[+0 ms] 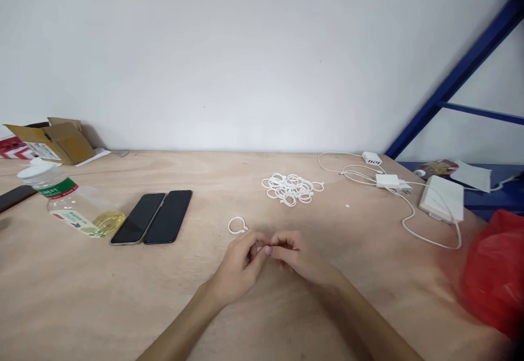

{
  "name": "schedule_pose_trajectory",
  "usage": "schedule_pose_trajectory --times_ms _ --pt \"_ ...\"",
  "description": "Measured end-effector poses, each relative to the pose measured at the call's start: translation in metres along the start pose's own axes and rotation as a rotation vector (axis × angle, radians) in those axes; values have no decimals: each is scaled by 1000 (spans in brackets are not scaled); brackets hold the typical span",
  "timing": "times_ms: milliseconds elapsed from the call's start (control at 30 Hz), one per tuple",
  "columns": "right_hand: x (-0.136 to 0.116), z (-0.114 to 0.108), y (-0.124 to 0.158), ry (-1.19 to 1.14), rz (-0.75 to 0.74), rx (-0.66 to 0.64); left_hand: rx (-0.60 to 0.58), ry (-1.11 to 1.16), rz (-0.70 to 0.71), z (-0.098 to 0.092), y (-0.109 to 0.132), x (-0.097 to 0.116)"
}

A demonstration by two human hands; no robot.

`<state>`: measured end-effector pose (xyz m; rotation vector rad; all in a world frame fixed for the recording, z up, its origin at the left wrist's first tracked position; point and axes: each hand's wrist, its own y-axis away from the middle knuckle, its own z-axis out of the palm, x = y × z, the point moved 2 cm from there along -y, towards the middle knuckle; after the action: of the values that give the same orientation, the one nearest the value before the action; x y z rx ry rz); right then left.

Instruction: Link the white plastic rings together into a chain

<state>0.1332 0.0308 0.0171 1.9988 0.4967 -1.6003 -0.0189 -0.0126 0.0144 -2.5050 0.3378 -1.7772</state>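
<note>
My left hand [241, 265] and my right hand [297, 254] meet at the fingertips, just above the wooden table. Both are closed in a pinch. A trace of red and a bit of white show between the fingers, too small and covered to name. Just beyond my left fingers lies a single white plastic ring [236, 226] with a small tab. Farther back, a loose pile of similar white rings [289, 187] rests on the tabletop.
Two phones [151, 216] lie side by side at left, near a clear plastic bottle [61, 194] with yellow liquid. An open cardboard box [67, 140] stands behind. At right are white chargers [387, 181] with cables, a white box [442, 198] and a red plastic bag [497, 274].
</note>
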Motion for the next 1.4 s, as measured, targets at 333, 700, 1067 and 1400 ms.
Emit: schedule_pose_trajectory --times_ms 333,700,1067,1400 --pt "9 -12 11 -484 161 -78 -216 753 -479 10 1 -4" --pt "9 4 10 -848 105 -282 -197 1376 -637 20 6 4" --pt "8 4 3 -554 -21 167 28 615 -243 -1 -5 -2" --pt "27 -59 -38 694 -8 719 178 -560 29 -22 -4 -21"
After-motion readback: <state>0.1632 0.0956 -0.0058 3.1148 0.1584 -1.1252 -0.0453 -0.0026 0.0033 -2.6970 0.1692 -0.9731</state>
